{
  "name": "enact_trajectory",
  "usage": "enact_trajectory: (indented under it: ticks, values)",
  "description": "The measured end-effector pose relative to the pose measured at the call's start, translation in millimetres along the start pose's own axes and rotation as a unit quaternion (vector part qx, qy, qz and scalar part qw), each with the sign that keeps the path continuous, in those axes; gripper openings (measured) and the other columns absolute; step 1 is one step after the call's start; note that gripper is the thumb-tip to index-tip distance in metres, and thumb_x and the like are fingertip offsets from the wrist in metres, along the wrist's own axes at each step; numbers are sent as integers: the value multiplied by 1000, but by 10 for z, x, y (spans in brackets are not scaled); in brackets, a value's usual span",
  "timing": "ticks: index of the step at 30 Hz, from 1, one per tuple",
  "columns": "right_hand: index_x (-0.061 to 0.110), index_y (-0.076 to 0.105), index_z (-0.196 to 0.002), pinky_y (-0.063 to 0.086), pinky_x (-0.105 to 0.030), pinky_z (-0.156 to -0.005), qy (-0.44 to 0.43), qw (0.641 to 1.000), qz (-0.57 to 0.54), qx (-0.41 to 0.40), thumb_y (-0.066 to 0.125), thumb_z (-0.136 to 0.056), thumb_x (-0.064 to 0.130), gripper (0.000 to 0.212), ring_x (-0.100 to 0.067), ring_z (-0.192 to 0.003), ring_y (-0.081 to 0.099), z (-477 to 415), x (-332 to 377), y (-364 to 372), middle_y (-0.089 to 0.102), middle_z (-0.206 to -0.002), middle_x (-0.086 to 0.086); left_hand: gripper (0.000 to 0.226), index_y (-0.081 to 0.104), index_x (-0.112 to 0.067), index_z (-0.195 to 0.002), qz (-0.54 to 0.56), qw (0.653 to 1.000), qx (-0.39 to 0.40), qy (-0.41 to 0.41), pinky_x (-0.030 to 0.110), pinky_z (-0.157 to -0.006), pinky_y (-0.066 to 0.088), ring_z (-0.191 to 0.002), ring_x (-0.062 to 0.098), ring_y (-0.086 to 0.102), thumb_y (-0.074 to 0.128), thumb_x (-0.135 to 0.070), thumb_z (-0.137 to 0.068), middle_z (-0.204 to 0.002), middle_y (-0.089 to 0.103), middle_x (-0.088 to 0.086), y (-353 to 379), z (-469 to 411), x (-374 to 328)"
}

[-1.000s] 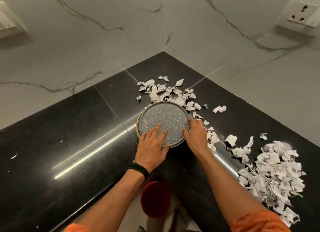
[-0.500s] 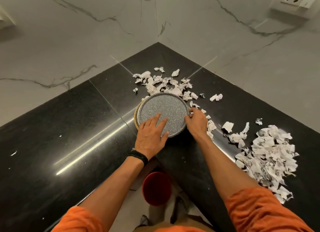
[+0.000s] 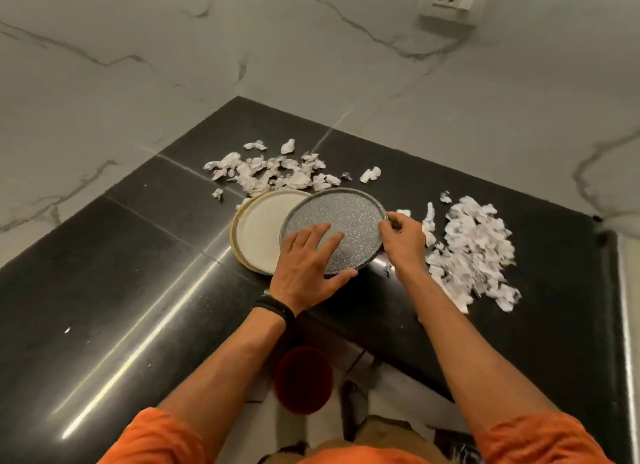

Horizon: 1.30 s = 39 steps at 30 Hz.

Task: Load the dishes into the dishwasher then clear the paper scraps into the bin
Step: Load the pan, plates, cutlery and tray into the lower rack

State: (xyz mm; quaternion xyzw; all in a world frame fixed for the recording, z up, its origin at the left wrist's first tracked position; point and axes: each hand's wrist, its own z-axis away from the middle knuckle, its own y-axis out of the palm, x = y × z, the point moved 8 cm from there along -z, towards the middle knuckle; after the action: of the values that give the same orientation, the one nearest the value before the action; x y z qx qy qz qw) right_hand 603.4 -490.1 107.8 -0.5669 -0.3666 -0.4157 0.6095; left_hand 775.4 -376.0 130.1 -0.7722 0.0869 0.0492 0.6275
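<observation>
Head view: A black polished desk [image 3: 138, 273] is seen from above, set in a corner of marble-veined walls. At the centre of the frame a grey speckled plate [image 3: 346, 218] is held, overlapping a cream plate [image 3: 259, 231] stacked on another plate to its left. The left hand [image 3: 304, 266] is laid on the grey plate's near part, its fingers [image 3: 311, 237] straight and spread, the thumb along the near rim. The plate's right rim is pinched by the curled fingers [image 3: 391, 221] of the right hand [image 3: 403, 244]. Torn paper scraps [image 3: 270, 173] are scattered above the plates, and a larger heap [image 3: 474, 252] lies at centre right. A red bin [image 3: 304, 379] is seen on the floor at lower centre.
</observation>
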Motion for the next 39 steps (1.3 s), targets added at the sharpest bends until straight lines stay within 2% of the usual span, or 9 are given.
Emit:
enact_trajectory:
  ticks: [4, 7, 12, 17, 22, 25, 30, 34, 39]
  values:
    - [9, 73, -83, 52, -42, -64, 48, 994, -26, -93, 62, -90, 13, 13, -21, -66, 61, 460, -314, -606, 69, -73, -7, 87, 51, -26, -145, 18, 991, -15, 129, 45, -110, 36, -136, 27, 44, 43, -86, -83, -151, 49, 6, -108, 79, -432]
    - [13, 72, -75, 43, -33, -62, 103, 980, -38, -165, 64, -92, 15, 19, -10, -61, 52, 938, -603, -1025, 62, -64, 3, 84, 52, -26, -145, 27, 976, -7, 217, 47, -113, 34, -139, 27, 43, 48, -83, -84, -152, 49, 5, -64, 264, -761]
    - [16, 79, -92, 51, -31, -72, 174, 945, -81, -264, 67, -93, 17, 12, -8, -76, 63, 1874, -1028, -1628, 74, -83, 4, 48, 60, -24, -136, 77, 935, -17, 345, 45, -108, 40, -129, 28, 55, 59, -25, -87, -143, 58, 4, -10, 674, -1362]
    - [26, 74, -72, 57, -30, -76, 191, 899, -116, -378, 71, -89, 21, 18, -8, -76, 66, 2851, -1216, -2196, 73, -76, 9, 39, 69, -22, -126, 153, 878, -14, 454, 40, -97, 46, -112, 23, 66, 52, -13, -92, -124, 70, -4, -29, 1013, -2065]
    - [34, 69, -98, 58, -38, -85, 207, 869, -19, -448, 53, -97, 59, 30, -15, -92, 68, 3891, -1521, -2721, 72, -100, 3, 40, 73, -25, -121, 226, 830, 18, 510, 34, -87, 45, -103, 20, 68, 67, -8, -86, -117, 73, -7, -27, 1469, -2798]
    - [24, 69, -117, 51, -29, -93, 141, 851, 33, -505, 45, -105, 37, 30, -9, -105, 62, 4494, -1499, -2966, 66, -115, 4, 38, 75, -25, -119, 237, 802, 64, 544, 36, -86, 47, -103, 20, 68, 75, -7, -85, -114, 74, -8, -6, 1774, -3227]
    - [18, 67, -120, 46, -25, -98, 86, 912, 155, -371, 54, -83, 5, 40, -12, -113, 57, 5027, -1606, -3121, 65, -119, 4, 36, 77, -23, -110, 211, 754, 153, 603, 45, -86, 54, -100, 23, 70, 76, -3, -82, -105, 76, -5, 237, 2265, -3902]
    - [22, 60, -135, 43, -17, -93, 144, 953, 159, -212, 62, -75, 20, 60, -9, -113, 57, 5284, -1919, -3162, 64, -127, 5, 31, 78, -25, -103, 149, 723, 198, 645, 44, -83, 55, -96, 25, 71, 73, -5, -79, -98, 76, -3, 509, 2705, -4350]
    - [31, 48, -145, 52, -38, -98, 220, 933, 263, -114, 64, -91, 30, 56, -20, -121, 60, 5490, -2472, -3071, 60, -140, 5, 41, 76, -28, -104, 105, 695, 216, 678, 41, -77, 55, -96, 24, 70, 45, -17, -78, -100, 76, -4, 761, 3286, -4793]
